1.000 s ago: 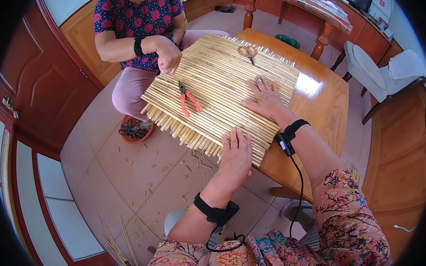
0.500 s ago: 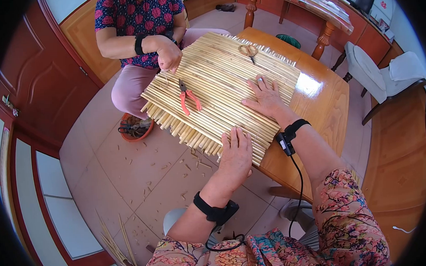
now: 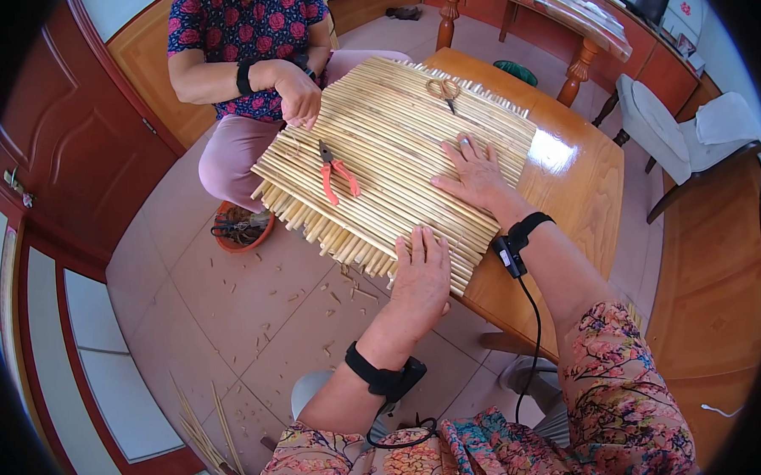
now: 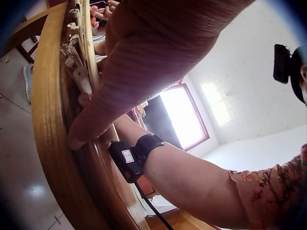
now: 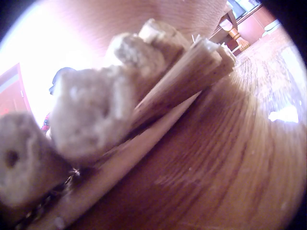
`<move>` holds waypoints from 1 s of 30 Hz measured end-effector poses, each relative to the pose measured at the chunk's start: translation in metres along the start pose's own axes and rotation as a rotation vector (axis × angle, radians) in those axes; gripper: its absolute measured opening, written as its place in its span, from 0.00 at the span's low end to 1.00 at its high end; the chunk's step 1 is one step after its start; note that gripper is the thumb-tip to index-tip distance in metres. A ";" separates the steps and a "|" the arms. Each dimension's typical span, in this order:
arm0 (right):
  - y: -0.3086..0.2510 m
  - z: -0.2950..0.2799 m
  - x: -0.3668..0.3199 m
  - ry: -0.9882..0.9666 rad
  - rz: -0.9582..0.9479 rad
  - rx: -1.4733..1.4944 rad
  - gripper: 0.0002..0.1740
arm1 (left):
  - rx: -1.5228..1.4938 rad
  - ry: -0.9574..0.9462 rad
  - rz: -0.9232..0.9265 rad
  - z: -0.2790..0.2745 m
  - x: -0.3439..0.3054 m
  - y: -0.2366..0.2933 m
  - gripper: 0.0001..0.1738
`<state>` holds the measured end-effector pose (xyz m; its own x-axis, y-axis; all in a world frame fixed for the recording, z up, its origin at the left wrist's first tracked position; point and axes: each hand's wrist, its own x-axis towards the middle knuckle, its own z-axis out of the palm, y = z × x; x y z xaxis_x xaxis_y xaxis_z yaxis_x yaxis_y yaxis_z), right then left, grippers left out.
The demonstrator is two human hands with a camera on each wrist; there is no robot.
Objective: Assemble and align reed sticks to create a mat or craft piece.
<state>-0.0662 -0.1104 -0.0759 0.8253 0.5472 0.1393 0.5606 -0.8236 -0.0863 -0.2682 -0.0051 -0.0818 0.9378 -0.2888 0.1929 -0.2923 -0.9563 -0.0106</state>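
Observation:
A mat of pale, straight stalks [image 3: 376, 136] lies in layers across the wooden table. My left hand [image 3: 422, 278] rests on its near edge, fingers stretched over the top; in the left wrist view the thumb [image 4: 79, 136] points down beside the stalk ends [image 4: 81, 79]. Flat on the mat's right part, my right hand [image 3: 477, 178] has its fingers spread. Cut stalk ends [image 5: 91, 110] fill the right wrist view. Red-handled pliers [image 3: 327, 165] and a pair of scissors [image 3: 447, 96] lie on top. Another person's hand [image 3: 300, 97] works at the far left corner, near a thin strand.
The wooden table [image 3: 567, 229] extends right of the mat. An orange tub [image 3: 267, 236] holding dark tools stands on the floor, with stalk scraps scattered nearby. Thin sticks [image 3: 223, 427] lean at lower left. A chair [image 3: 678, 140] stands at right. A cable [image 3: 537, 332] hangs from my right wrist.
The other person's hand shifts slightly at the mat's corner, and the thin strand that hung below it now shows lower against the stalks. Both my hands stay where they were.

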 end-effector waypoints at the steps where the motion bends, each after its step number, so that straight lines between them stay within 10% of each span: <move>1: 0.001 0.001 0.000 0.025 -0.012 -0.005 0.48 | -0.002 0.000 -0.001 0.000 0.000 0.000 0.52; 30: 0.010 0.023 0.010 0.083 -0.058 -0.032 0.51 | 0.011 0.066 -0.026 0.010 0.000 -0.001 0.51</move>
<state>-0.0509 -0.1101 -0.0983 0.7827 0.5807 0.2242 0.6034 -0.7963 -0.0440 -0.2663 -0.0050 -0.0913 0.9303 -0.2608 0.2578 -0.2658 -0.9639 -0.0158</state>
